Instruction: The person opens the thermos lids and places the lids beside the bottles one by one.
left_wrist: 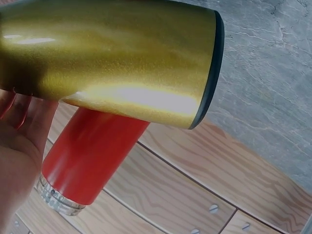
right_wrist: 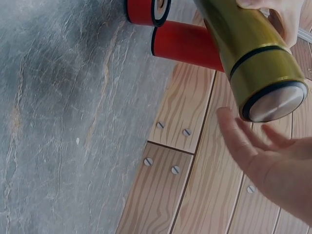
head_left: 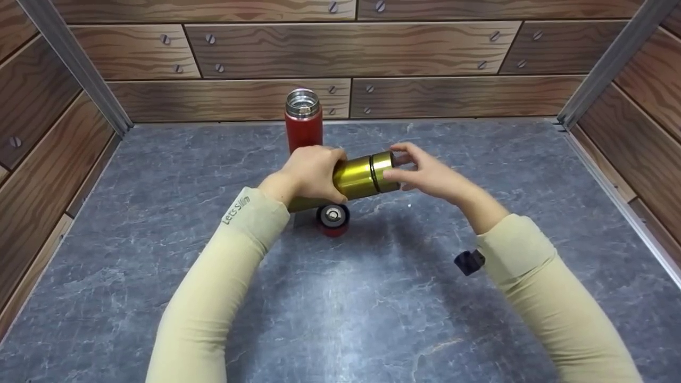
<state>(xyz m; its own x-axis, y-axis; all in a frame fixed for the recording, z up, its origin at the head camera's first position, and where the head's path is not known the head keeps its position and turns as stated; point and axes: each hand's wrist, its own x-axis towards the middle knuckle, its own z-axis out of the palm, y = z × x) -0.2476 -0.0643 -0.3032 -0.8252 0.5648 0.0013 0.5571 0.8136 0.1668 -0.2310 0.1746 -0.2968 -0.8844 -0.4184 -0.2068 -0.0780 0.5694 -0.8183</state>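
My left hand (head_left: 314, 171) grips a gold thermos flask (head_left: 354, 178) round its body, tilted nearly on its side above the table. Its gold cap (head_left: 381, 163) is on and points to the right; in the right wrist view its silver top (right_wrist: 275, 103) shows. Spread around the cap end, my right hand (head_left: 428, 173) has its fingers apart, and the right wrist view has them just off the cap. The flask's dark base (left_wrist: 212, 68) appears in the left wrist view. Behind stands a red thermos flask (head_left: 304, 130), lidless, its steel neck showing and its lower part hidden.
A red lid (head_left: 334, 232) lies upside down on the grey marbled table (head_left: 340, 319), close below the gold flask. Wood-patterned walls (head_left: 351, 50) enclose the back and sides. A small black device (head_left: 469, 262) sits at my right sleeve.
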